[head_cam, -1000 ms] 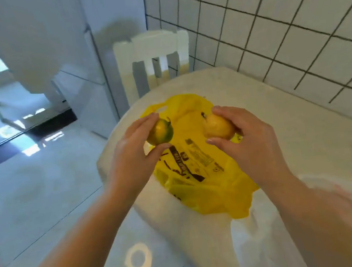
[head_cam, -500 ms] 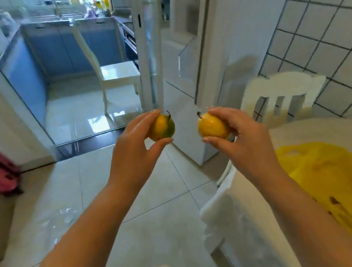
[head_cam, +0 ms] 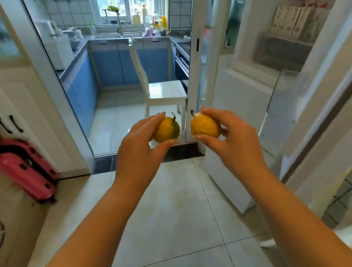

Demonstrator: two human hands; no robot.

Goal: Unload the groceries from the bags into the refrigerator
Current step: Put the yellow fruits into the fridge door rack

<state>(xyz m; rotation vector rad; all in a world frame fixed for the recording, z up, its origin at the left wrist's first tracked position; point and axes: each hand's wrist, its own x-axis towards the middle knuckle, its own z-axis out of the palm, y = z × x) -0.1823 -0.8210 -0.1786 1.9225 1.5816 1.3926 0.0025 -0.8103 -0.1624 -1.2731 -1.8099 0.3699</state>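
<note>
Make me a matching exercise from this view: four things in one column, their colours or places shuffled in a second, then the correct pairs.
Things:
1. fruit in the left hand
2. fruit in the right hand
3. chair
4. suitcase

Descriptions:
A. pink, at the far left by the white cabinet
B. white, standing in the kitchen beyond the doorway
C. all yellow
D. yellow with a green patch

Pairs: 1-D, 2-C, 3-B, 4-A

– Where is there room?
– Bare tiled floor (head_cam: 175,211) fills the frame's middle, running into the doorway.
– What blocks?
– White chair (head_cam: 161,90) beyond the doorway, pink suitcase (head_cam: 26,169) lower left, open refrigerator door (head_cam: 241,112) right.
</note>
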